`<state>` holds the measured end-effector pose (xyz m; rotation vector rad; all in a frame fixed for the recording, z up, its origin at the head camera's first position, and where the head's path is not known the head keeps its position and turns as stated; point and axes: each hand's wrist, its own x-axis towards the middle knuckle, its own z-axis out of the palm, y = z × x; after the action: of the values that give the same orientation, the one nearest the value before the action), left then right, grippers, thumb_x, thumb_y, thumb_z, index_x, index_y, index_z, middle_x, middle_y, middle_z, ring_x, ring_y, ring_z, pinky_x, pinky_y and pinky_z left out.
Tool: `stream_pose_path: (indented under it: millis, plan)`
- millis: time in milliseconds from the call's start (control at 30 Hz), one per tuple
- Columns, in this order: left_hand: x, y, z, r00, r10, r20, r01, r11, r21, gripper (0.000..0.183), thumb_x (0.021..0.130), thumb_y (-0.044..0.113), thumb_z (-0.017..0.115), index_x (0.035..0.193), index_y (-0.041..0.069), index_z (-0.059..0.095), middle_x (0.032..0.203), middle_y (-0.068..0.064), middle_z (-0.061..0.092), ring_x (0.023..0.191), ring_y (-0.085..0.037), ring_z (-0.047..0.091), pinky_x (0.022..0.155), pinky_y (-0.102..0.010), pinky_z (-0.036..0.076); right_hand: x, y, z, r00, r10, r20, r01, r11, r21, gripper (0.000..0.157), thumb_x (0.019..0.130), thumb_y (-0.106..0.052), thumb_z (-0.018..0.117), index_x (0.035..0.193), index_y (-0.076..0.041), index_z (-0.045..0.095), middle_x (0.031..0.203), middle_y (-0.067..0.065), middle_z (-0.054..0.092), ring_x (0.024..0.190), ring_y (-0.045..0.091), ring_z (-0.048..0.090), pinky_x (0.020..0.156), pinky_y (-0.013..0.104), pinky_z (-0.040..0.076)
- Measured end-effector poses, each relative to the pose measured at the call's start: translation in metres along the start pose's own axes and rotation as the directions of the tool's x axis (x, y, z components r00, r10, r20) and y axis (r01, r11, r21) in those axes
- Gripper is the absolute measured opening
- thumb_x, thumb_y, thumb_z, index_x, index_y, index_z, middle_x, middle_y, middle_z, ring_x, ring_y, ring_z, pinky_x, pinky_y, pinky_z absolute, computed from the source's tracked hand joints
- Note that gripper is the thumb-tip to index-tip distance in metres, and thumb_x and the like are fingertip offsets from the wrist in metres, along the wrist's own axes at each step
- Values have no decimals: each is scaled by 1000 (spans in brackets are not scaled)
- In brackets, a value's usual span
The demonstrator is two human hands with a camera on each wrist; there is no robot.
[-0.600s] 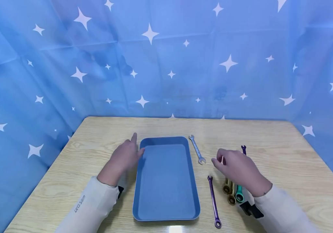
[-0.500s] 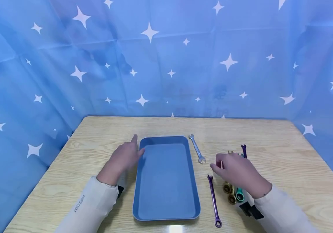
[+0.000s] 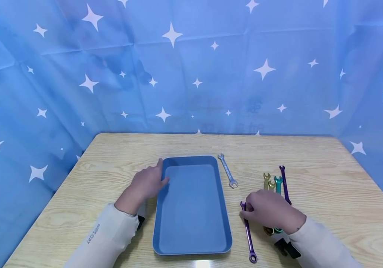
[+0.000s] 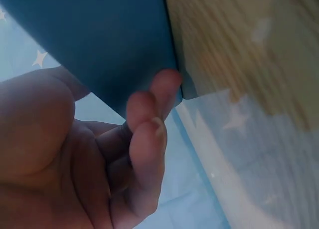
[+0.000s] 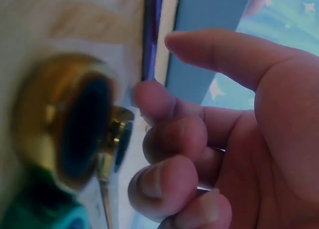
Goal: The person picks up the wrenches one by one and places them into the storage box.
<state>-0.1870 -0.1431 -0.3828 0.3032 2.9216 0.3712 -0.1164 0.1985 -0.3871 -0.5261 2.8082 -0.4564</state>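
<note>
A blue rectangular tray (image 3: 191,212) lies on the table. At its far left side my left hand (image 3: 147,183) has the thumb over the rim; in the left wrist view the fingertips (image 4: 142,108) touch the outer wall. My right hand (image 3: 272,209) is over the upper part of a purple combination wrench (image 3: 248,238), right of the tray. In the right wrist view, the thumb and index finger are apart near this wrench (image 5: 151,39), not visibly gripping it. Beneath the right hand lie two gold wrenches (image 3: 266,180) and a green wrench (image 3: 278,183), partly hidden.
A silver open-ended wrench (image 3: 227,172) lies near the tray's far right corner. One dark purple wrench (image 3: 284,186) is to the right of the green one. Behind the wooden table (image 3: 124,149) hangs a blue cloth (image 3: 191,67) with white stars.
My right hand has come nearer to me and lower, toward the purple wrench, uncovering the far ends of the gold and green wrenches. The left hand stays at the tray's rim.
</note>
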Motion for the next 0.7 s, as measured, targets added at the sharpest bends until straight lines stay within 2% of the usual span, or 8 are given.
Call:
stream_pose_path:
  millis: [167,267,467,700]
  plan:
    - [-1,-1,1,999,33,-39,-33,999,2,71,99,21,61,155,-7,26,49,3,40,40,-11,31,40,-25,25,2,-2,3,999,18,35,-18,1000,10,56,86,-34,75,52,-23,33,48,-12,22,43,6,22,45,21,18]
    - [-1,-2,2,998,45,-41,-45,999,5,70,99,18,59,156,-5,26,48,3,38,40,-10,28,39,-24,23,2,-2,5,999,30,41,-31,999,12,56,86,-34,76,51,-23,33,47,-12,21,42,6,22,45,21,18]
    - [-1,-1,6,997,59,-47,-59,998,3,68,99,16,58,156,-4,26,47,4,35,39,-10,25,38,-23,20,-1,-1,7,998,32,48,-34,999,32,56,86,-31,76,51,-23,33,47,-12,21,42,6,22,45,21,18]
    - [-1,0,5,997,47,-54,-46,999,17,67,100,17,56,157,-2,26,46,5,35,38,-10,25,38,-24,20,1,-1,4,998,22,67,-28,995,95,53,87,-23,74,53,-22,33,49,-11,23,43,6,20,46,21,17]
